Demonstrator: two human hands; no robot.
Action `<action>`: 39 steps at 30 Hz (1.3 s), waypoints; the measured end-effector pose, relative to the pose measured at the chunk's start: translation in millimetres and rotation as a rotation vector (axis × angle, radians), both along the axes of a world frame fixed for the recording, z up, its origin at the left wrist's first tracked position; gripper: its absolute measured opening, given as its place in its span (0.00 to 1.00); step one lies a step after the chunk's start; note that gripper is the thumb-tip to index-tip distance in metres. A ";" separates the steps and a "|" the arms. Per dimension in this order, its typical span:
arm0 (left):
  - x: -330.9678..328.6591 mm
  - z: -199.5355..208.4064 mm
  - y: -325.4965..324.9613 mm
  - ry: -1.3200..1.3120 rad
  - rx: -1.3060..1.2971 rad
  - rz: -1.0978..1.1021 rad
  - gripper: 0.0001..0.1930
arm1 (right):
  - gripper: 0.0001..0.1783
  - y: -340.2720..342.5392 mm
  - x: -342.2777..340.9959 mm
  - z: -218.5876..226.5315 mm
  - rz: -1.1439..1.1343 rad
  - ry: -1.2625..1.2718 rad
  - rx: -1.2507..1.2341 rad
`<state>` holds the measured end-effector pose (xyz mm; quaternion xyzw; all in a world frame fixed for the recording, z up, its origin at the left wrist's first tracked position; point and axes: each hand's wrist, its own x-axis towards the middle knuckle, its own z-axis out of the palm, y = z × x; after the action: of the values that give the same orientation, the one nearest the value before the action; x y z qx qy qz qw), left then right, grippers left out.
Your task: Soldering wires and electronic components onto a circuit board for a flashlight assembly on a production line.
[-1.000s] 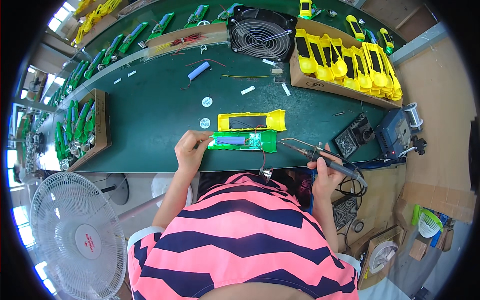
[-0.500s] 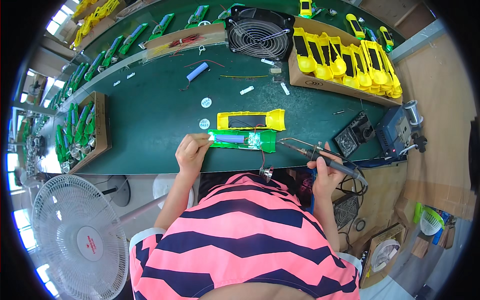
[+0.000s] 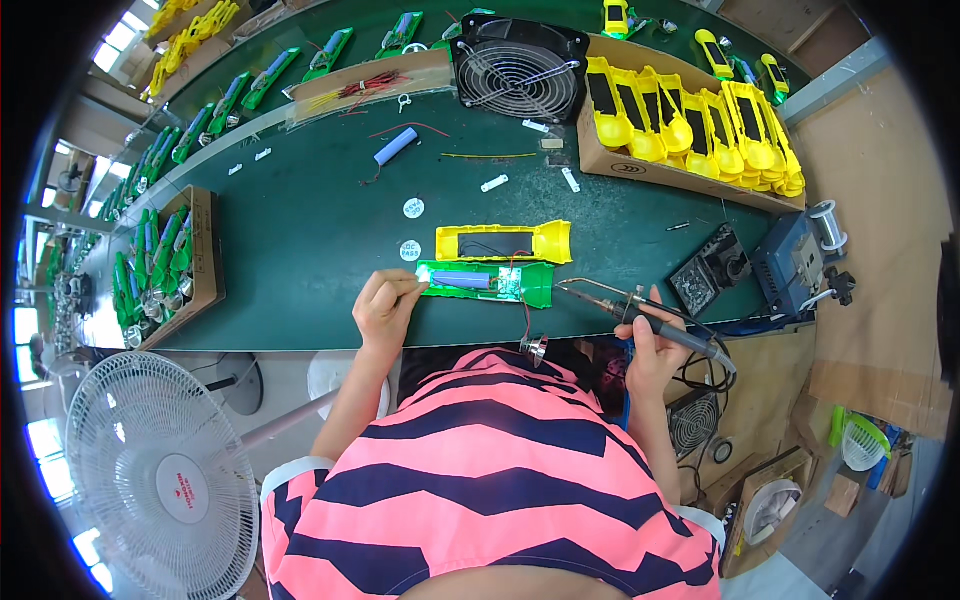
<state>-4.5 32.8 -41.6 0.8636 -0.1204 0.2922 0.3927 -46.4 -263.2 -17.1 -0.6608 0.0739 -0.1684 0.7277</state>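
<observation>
My left hand (image 3: 385, 306) pinches the left end of a green plastic half-shell (image 3: 538, 285) at the table's near edge. Inside the shell lie a lavender battery cell (image 3: 462, 280) and a small circuit board (image 3: 510, 283). In my right hand (image 3: 652, 350) is a soldering iron (image 3: 668, 330) with a thin metal guide tube; its tip points left, just beyond the shell's right end. A red wire leads down to a round silver lamp head (image 3: 535, 348) at the edge. Right behind the green shell lies a yellow half-shell (image 3: 553, 241) with a dark panel.
A box of yellow shells (image 3: 690, 178) stands at the back right, beside a black fan (image 3: 520, 75). An iron stand (image 3: 710, 270) and blue soldering station (image 3: 790, 262) sit at right. Another box (image 3: 205, 250) holds green assemblies at left. A loose battery (image 3: 396, 146) lies mid-table.
Hardly anything differs: the whole view has shifted very slightly. Both hands keep their holds and places by the green half-shell.
</observation>
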 end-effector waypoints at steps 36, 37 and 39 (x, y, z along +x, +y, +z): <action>3.9 10.4 4.3 0.246 0.233 -0.352 0.25 | 0.09 -34.1 -3.0 5.2 -0.255 -0.063 0.107; 7.9 8.8 2.1 0.201 0.277 -0.410 0.23 | 0.09 -39.4 0.4 2.3 -0.261 -0.088 0.007; 22.2 3.8 3.0 0.179 0.270 -0.473 0.22 | 0.09 -45.5 3.2 5.8 -0.245 -0.069 0.027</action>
<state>17.7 35.8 -37.8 0.8785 -0.3210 0.0965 0.3406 -43.2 -308.8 -11.3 -0.6308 0.1314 -0.2776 0.7126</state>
